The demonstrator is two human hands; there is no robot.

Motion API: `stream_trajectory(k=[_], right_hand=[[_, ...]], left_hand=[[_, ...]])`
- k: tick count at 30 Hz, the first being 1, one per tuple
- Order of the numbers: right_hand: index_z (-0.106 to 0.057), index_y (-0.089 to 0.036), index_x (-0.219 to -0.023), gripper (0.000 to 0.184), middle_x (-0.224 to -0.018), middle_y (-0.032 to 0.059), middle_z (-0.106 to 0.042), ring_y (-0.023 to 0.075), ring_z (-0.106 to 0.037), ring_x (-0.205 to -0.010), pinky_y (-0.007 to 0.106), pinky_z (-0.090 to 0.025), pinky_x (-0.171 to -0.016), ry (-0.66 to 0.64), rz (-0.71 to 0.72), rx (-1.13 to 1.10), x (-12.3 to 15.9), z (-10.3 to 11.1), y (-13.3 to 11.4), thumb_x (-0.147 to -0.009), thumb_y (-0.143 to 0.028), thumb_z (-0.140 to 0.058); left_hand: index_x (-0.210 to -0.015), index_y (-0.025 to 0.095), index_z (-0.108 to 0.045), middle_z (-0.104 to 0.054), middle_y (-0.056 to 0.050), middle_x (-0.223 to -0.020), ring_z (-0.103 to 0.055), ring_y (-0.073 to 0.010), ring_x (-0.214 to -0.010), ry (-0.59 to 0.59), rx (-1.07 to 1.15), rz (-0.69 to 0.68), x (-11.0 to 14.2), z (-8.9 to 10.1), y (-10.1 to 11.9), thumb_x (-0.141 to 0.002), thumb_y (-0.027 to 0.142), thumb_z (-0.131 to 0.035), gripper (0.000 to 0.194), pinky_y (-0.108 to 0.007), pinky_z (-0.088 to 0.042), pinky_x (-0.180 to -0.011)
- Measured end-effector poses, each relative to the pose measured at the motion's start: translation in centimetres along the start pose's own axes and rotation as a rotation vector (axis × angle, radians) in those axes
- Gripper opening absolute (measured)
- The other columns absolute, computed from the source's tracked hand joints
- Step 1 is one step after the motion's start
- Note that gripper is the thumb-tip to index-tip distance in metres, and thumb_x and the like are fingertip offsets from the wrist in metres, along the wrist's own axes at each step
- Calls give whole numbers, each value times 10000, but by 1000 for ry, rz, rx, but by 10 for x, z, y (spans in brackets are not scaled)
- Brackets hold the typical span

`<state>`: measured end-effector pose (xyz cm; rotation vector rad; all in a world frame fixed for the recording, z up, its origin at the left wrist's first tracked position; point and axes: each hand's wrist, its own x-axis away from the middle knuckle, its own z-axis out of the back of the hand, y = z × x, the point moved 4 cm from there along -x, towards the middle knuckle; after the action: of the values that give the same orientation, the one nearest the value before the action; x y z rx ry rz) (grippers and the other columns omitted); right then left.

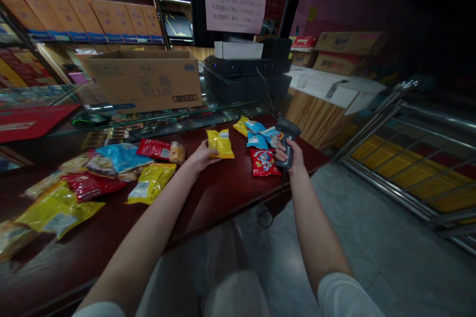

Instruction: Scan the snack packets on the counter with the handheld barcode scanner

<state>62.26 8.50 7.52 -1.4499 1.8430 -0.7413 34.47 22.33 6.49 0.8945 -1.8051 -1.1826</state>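
Right hand (289,156) wrapped tight round a black handheld barcode scanner (285,146), fingers closed on the grip, no gap visible. Scanner is upright in the fist, long axis roughly vertical in view, slightly tilted, head up and pointing toward the far side of the counter. It sits just above a red snack bag (265,162), and its lower end looks to overlap the bag's right edge from this view; contact can't be told.

Left hand (201,157) reaches across, fingers (210,150) narrowly closed on the left edge of a yellow snack bag (221,144), which lies flat or nearly so, between the hands, over the dark red counter (197,218).

Bags by the scanner: five, counting the red one: one yellow, three blue, all bunched together at the far side. Left pile: about nine, overlapping, so count rough; two red, one blue, two yellow clearly seen, the rest tan.

Behind: one cardboard box (143,81) on a glass display case (174,119), one computer mouse (90,120) on the glass, black printer (245,72) at the back.
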Motion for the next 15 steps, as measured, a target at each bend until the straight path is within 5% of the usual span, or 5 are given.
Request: stream_trajectory(k=[4,10,15], right_hand=[[-551,-217,-1027,273,-565,-101,-439,39,-297,-338,166,-292,-327,-44,8,43,16,-33,9,-820,-346,-674],[-539,-203,-1100,411,-578,-105,-505,45,-336,-332,190,-297,-338,-186,-174,106,14,-110,79,-784,-387,-728],[-544,-181,-1113,409,-567,-107,-504,48,-359,-334,194,-294,-345,-184,-203,114,6,-126,112,-795,-368,-720]], left_hand=[[-1140,197,-540,-721,-59,-1055,-722,-201,-883,-18,-58,-106,33,27,9,-579,10,-682,609,-402,-605,-877],[-1177,178,-483,-663,-110,-1228,-672,-227,-1101,94,-236,-480,41,42,23,-728,276,-753,534,-408,-541,-995],[-1219,182,-483,-662,-110,-1237,-659,-238,-1130,129,-412,-594,34,51,25,-778,279,-703,502,-402,-549,-966]])
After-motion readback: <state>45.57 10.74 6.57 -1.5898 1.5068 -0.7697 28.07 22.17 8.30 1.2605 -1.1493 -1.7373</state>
